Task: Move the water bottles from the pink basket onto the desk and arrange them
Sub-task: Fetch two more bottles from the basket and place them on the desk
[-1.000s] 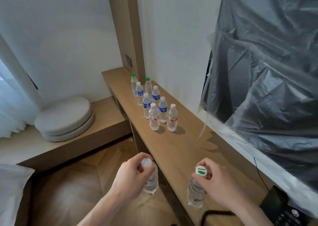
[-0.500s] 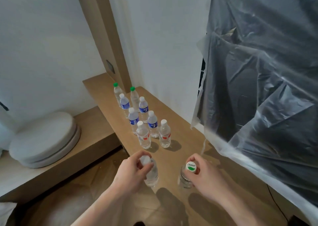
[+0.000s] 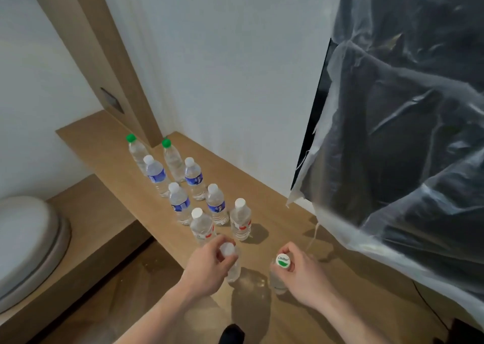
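Several clear water bottles stand in two rows on the wooden desk (image 3: 275, 212), from a green-capped pair (image 3: 136, 150) at the far end to a red-labelled pair (image 3: 240, 222) nearest me. My left hand (image 3: 209, 262) grips the neck of a white-capped bottle (image 3: 231, 265) just behind the left row. My right hand (image 3: 301, 273) pinches the top of a bottle with a green-and-white cap (image 3: 282, 261) behind the right row. Both held bottles are upright at the desk surface. The pink basket is out of view.
A screen wrapped in plastic sheeting (image 3: 406, 134) hangs over the desk's right side. A wooden pillar (image 3: 104, 63) rises behind the far bottles. Lower left, a round grey cushion (image 3: 23, 241) lies on a low wooden platform (image 3: 91, 239).
Both hands carried their bottles forward over the desk and lowered them behind the two rows. The camera tilted and moved closer to the desk.
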`<move>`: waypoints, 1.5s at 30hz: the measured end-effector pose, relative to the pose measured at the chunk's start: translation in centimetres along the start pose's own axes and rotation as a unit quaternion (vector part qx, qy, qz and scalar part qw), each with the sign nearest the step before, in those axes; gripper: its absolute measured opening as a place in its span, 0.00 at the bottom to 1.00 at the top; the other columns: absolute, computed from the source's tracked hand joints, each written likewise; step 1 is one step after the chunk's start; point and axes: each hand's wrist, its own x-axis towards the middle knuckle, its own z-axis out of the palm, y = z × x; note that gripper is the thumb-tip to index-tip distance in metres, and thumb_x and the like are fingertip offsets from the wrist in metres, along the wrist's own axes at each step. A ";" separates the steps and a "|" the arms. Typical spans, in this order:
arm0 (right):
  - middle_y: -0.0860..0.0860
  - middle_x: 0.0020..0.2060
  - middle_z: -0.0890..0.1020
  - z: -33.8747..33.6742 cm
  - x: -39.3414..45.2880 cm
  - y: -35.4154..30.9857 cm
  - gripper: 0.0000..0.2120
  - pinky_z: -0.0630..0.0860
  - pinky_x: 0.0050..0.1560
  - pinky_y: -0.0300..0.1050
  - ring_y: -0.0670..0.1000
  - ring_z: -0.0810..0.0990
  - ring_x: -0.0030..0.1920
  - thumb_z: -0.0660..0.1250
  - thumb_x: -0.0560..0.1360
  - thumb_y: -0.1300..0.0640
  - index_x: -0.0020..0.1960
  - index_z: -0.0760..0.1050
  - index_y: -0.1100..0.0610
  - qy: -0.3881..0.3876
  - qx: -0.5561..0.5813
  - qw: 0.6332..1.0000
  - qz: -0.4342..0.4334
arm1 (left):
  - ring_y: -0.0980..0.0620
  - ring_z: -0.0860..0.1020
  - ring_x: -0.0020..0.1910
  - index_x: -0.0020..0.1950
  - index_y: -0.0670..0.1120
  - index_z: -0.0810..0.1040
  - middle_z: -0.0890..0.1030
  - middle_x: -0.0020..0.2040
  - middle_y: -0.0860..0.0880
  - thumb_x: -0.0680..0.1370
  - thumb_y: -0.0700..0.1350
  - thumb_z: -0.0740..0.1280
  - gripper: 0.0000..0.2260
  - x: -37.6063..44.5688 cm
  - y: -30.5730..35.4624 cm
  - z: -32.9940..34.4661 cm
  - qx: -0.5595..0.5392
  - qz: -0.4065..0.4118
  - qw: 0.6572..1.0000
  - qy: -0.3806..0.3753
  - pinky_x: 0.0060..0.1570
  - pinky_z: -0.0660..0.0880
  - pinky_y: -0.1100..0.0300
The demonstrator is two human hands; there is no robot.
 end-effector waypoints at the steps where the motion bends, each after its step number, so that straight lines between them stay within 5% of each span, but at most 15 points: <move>1: 0.43 0.45 0.84 0.4 0.6 -0.5 0.09 0.84 0.47 0.48 0.45 0.84 0.45 0.71 0.80 0.42 0.53 0.71 0.42 -0.002 0.005 1.000 0.013 | 0.57 0.83 0.37 0.60 0.61 0.76 0.84 0.38 0.53 0.81 0.55 0.69 0.08 0.9 -0.5 -0.2 0.008 0.005 1.000 -0.012 0.46 0.82 0.51; 9: 0.45 0.44 0.85 4.0 4.6 -4.0 0.08 0.87 0.43 0.55 0.47 0.86 0.41 0.70 0.81 0.42 0.53 0.71 0.40 0.012 0.053 0.994 0.090 | 0.57 0.81 0.39 0.59 0.61 0.75 0.82 0.37 0.54 0.80 0.56 0.68 0.08 6.3 -3.8 -1.8 0.038 0.048 0.995 -0.074 0.45 0.80 0.52; 14: 0.44 0.47 0.84 5.3 5.3 -5.2 0.07 0.87 0.44 0.49 0.46 0.86 0.44 0.68 0.83 0.44 0.57 0.71 0.43 0.018 0.079 0.989 0.122 | 0.60 0.81 0.39 0.64 0.60 0.75 0.83 0.38 0.57 0.82 0.55 0.67 0.11 7.5 -4.6 -2.4 0.063 0.082 0.989 -0.107 0.36 0.72 0.69; 21: 0.45 0.44 0.84 5.5 3.9 -6.2 0.10 0.78 0.36 0.37 0.44 0.85 0.41 0.70 0.83 0.45 0.61 0.73 0.43 0.038 0.107 0.985 0.131 | 0.60 0.83 0.40 0.73 0.64 0.65 0.83 0.46 0.60 0.81 0.58 0.68 0.22 8.0 -5.1 -4.0 0.081 0.084 0.982 -0.145 0.50 0.82 0.52; 26: 0.38 0.52 0.80 4.8 0.8 -6.4 0.27 0.76 0.42 0.36 0.41 0.82 0.48 0.67 0.84 0.42 0.80 0.61 0.37 0.043 0.085 0.987 0.127 | 0.64 0.83 0.41 0.80 0.62 0.58 0.81 0.50 0.64 0.81 0.59 0.68 0.30 6.3 -3.6 -5.9 0.143 0.123 0.970 -0.156 0.49 0.79 0.61; 31: 0.36 0.66 0.75 3.4 -5.1 -5.1 0.31 0.78 0.46 0.35 0.37 0.80 0.54 0.64 0.84 0.40 0.82 0.54 0.34 0.086 0.091 0.983 0.134 | 0.66 0.82 0.43 0.74 0.64 0.66 0.81 0.51 0.65 0.82 0.56 0.68 0.22 3.6 0.0 -7.0 0.138 0.213 0.956 -0.144 0.44 0.81 0.61; 33: 0.34 0.70 0.72 3.0 -8.4 -3.7 0.32 0.79 0.58 0.38 0.37 0.78 0.61 0.65 0.83 0.37 0.82 0.54 0.32 0.112 0.102 0.978 0.143 | 0.66 0.82 0.44 0.71 0.64 0.70 0.81 0.51 0.66 0.82 0.55 0.68 0.18 2.4 1.7 -6.5 0.133 0.252 0.949 -0.136 0.45 0.81 0.59; 36: 0.32 0.75 0.67 2.5 -14.6 -1.3 0.31 0.71 0.73 0.45 0.39 0.70 0.73 0.65 0.82 0.36 0.81 0.55 0.31 0.151 0.113 0.969 0.159 | 0.65 0.82 0.47 0.67 0.64 0.73 0.80 0.53 0.66 0.81 0.55 0.68 0.14 0.0 4.8 -4.3 0.126 0.331 0.924 -0.143 0.45 0.82 0.57; 40: 0.29 0.78 0.58 3.2 -24.1 2.3 0.33 0.65 0.78 0.43 0.37 0.66 0.73 0.64 0.82 0.35 0.82 0.55 0.33 0.214 0.101 0.953 0.191 | 0.64 0.80 0.52 0.65 0.64 0.75 0.77 0.57 0.67 0.80 0.52 0.70 0.15 -4.8 9.1 0.2 0.139 0.416 0.884 -0.163 0.49 0.81 0.58; 45: 0.38 0.84 0.51 6.4 -37.0 6.2 0.35 0.50 0.81 0.42 0.44 0.48 0.84 0.65 0.83 0.39 0.85 0.54 0.39 0.255 0.078 0.923 0.277 | 0.52 0.71 0.74 0.78 0.61 0.64 0.63 0.80 0.58 0.82 0.57 0.66 0.25 -13.1 11.6 7.4 0.263 0.498 0.793 -0.230 0.73 0.70 0.55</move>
